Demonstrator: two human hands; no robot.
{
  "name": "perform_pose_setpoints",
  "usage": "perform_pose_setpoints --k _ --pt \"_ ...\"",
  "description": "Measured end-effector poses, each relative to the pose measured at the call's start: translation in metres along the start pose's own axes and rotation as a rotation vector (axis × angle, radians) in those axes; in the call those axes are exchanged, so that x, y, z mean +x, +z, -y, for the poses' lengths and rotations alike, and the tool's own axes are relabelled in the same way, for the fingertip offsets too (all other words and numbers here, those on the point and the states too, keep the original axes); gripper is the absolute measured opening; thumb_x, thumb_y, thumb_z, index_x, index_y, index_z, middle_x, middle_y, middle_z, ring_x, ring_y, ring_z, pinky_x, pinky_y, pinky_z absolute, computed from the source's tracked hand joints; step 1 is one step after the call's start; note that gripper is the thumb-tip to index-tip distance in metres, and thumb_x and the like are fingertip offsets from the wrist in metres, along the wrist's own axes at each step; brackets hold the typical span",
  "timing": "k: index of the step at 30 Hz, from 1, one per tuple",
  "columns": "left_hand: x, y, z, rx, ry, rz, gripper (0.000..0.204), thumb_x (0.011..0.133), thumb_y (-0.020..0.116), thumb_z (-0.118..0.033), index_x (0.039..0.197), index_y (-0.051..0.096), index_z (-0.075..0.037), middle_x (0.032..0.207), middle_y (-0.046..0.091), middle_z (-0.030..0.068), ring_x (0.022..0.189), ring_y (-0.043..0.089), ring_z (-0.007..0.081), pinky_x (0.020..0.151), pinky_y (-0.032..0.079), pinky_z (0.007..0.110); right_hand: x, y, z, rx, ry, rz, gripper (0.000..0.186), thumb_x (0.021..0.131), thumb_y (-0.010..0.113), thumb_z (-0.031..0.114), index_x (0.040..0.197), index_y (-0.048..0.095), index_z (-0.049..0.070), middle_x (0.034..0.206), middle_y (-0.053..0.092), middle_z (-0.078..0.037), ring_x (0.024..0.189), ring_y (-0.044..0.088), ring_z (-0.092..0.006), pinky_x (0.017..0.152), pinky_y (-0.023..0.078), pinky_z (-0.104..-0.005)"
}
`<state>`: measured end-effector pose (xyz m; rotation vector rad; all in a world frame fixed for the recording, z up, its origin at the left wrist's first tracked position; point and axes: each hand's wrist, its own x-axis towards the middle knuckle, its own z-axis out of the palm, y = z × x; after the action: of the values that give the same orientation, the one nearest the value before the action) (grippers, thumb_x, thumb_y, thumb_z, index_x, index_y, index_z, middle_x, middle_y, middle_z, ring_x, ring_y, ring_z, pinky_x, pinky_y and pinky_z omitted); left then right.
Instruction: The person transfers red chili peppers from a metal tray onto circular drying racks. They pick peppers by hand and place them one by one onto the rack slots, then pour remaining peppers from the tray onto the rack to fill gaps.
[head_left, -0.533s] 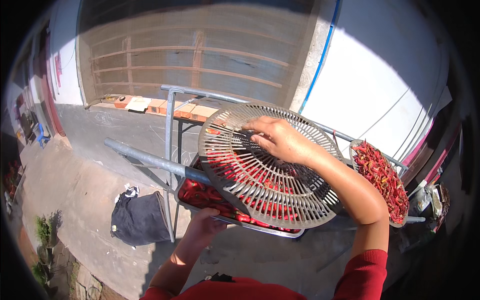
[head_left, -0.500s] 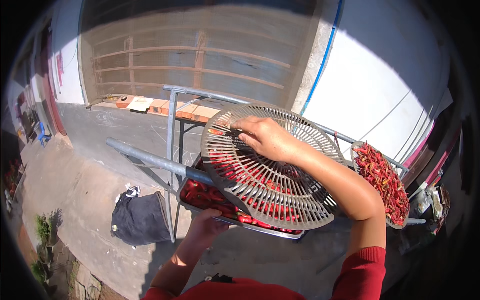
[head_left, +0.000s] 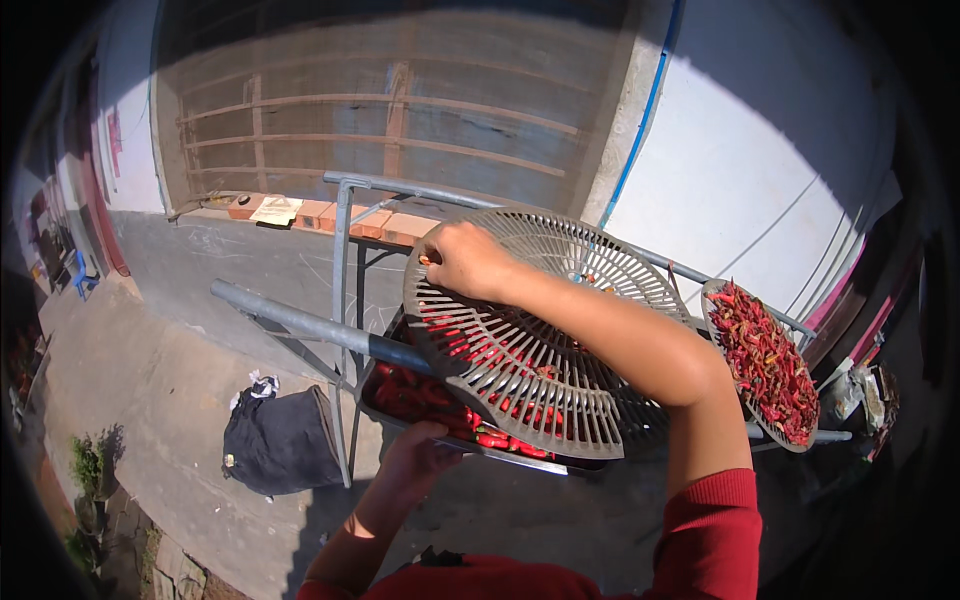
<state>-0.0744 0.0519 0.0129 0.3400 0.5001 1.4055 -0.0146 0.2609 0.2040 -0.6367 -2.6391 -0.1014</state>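
Observation:
My left hand [head_left: 422, 458] grips the near edge of a metal tray [head_left: 520, 460] with its thumb on the rim, the other fingers mostly hidden below. Glossy red chilli peppers [head_left: 405, 395] fill the tray. Above them lies a round slatted rack [head_left: 560, 420], grey-brown, covering much of the tray, with red showing through its gaps. At the rack's far left edge, my right hand [head_left: 465, 262] is closed, a small orange-red bit of a chilli pepper [head_left: 428, 260] showing at its fingertips. My right forearm crosses over the rack and hides part of it.
A grey metal pipe frame [head_left: 300, 318] supports the tray. Another round rack of drier red chillies [head_left: 765, 365] stands to the right. A dark cloth bundle [head_left: 282, 440] sits on the concrete floor at left. Bricks [head_left: 405, 229] line the base of the screened window.
My right hand has moved left across the rack, and its fingers have closed where a red chilli lay. The rack's near right edge has shifted slightly left. My left hand stays on the tray.

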Motion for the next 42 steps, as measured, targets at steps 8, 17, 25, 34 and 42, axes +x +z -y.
perform_pose_setpoints --k 8,17,25,34,42 --pt "0.004 -0.01 0.001 0.006 -0.033 0.05 0.022 0.087 0.061 -0.016 0.106 0.064 -0.006 0.1 0.07 0.0066 0.091 0.066 0.0191 0.079 0.052 0.034 0.016 -0.02 -0.067 0.617 0.266 0.197 0.019 0.076 0.075 0.011 0.082 0.06 0.002 0.075 0.065 -0.01 0.069 0.064 -0.0173 0.062 0.051 -0.0334" --pt "0.008 -0.01 0.005 0.043 -0.028 0.061 0.025 0.087 0.061 -0.016 0.109 0.064 -0.007 0.102 0.07 0.0057 0.091 0.066 0.0184 0.079 0.053 0.034 0.021 -0.008 -0.046 0.184 0.06 0.153 0.016 0.073 0.073 0.012 0.081 0.064 0.001 0.074 0.066 -0.013 0.069 0.063 -0.0221 0.065 0.05 -0.0346" --pt "0.011 -0.003 0.009 -0.037 -0.029 0.032 0.027 0.086 0.06 -0.015 0.111 0.062 -0.005 0.101 0.069 0.0091 0.09 0.067 0.0226 0.079 0.055 0.038 -0.007 -0.059 -0.052 -0.003 0.03 -0.165 0.013 0.073 0.067 0.005 0.084 0.065 -0.001 0.081 0.066 -0.02 0.077 0.064 -0.0371 0.07 0.051 -0.0407" --pt "0.011 0.0 0.006 -0.001 -0.032 -0.012 0.024 0.083 0.06 -0.013 0.106 0.065 -0.005 0.098 0.071 0.0087 0.09 0.068 0.024 0.076 0.056 0.038 -0.201 -0.219 -0.183 -0.392 0.665 -0.159 0.013 0.073 0.073 0.008 0.08 0.066 0.0 0.076 0.068 -0.015 0.07 0.066 -0.0278 0.067 0.052 -0.0363" --pt "0.021 0.0 0.047 -0.047 -0.087 0.097 0.03 0.084 0.059 -0.011 0.113 0.061 -0.004 0.106 0.069 0.0099 0.095 0.067 0.0237 0.079 0.056 0.039 -0.381 -0.225 -0.247 -1.06 0.99 0.095 0.029 0.069 0.056 -0.004 0.096 0.067 -0.005 0.101 0.065 -0.022 0.09 0.064 -0.0342 0.077 0.054 -0.0422"
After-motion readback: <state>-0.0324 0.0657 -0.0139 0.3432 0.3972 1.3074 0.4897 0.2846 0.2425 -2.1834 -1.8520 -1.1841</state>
